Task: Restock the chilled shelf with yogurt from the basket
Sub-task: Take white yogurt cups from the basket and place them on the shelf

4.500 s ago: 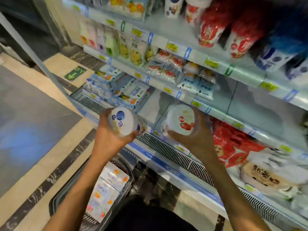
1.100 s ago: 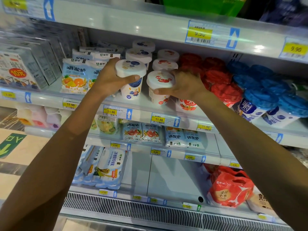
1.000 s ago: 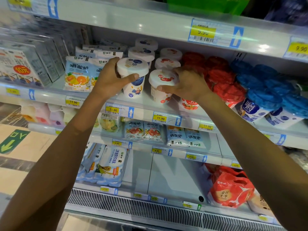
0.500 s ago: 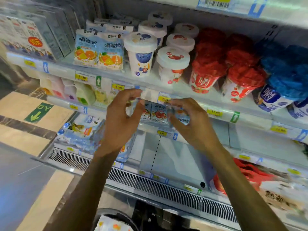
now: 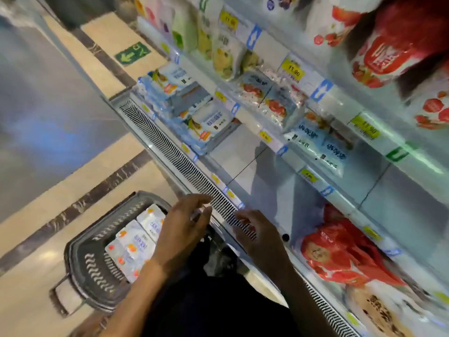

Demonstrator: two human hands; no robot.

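The left hand [image 5: 184,229] and right hand [image 5: 260,237] were held open and empty, while white, orange-printed yogurt packs [image 5: 135,243] were left unshelved in the dark slatted plastic basket [image 5: 83,266] at eight o'clock.

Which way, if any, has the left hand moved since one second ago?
Yes, downward: the left hand has left the yogurt-cup shelf and now hangs empty beside the vent grille, above the basket.
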